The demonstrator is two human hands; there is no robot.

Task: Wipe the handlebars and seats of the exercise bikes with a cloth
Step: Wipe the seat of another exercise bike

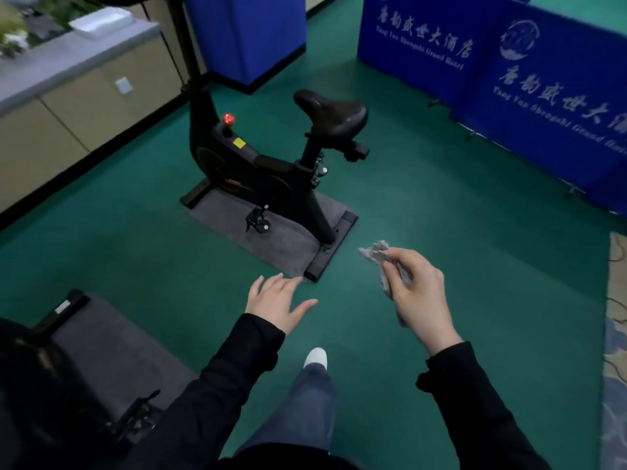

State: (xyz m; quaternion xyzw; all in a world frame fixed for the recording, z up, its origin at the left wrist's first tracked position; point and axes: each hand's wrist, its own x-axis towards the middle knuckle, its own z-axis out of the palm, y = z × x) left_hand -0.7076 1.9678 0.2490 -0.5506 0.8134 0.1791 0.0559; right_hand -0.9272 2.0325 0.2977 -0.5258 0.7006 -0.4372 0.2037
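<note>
head view looks down on a green floor (475, 252). at about 4 o'clock from the middle of the frame the right hand (419, 295) grasps a crumpled grey cloth (376, 253). its fingers and thumb are curled round the cloth, a tuft sticks out past the thumb toward 11 o'clock, and a strip hangs below the palm. the left hand (276, 301), near 6 o'clock, is released and spread palm down. its fingers are straight and apart, holding nothing and touching nothing. both wrists come out of black sleeves.

a black exercise bike (258, 164) stands at 12 o'clock from the hands on a dark grey mat (281, 240). its seat (334, 113) is at the end toward 1 o'clock, and a red knob (228, 119) sits on the frame. the cloth is in the air, well apart from the seat and near the bike's rear foot bar (330, 247). the front post runs out of the top edge, so the handlebars cannot be made out.

at 8 o'clock lie a second mat (112, 347) and a blurred pedal (135, 418). blue banners (543, 96) with white lettering stand at 2 o'clock, and a beige counter (68, 106) with a grey top is at 10 o'clock. a jeans leg and a white shoe (316, 357) show below the hands.
</note>
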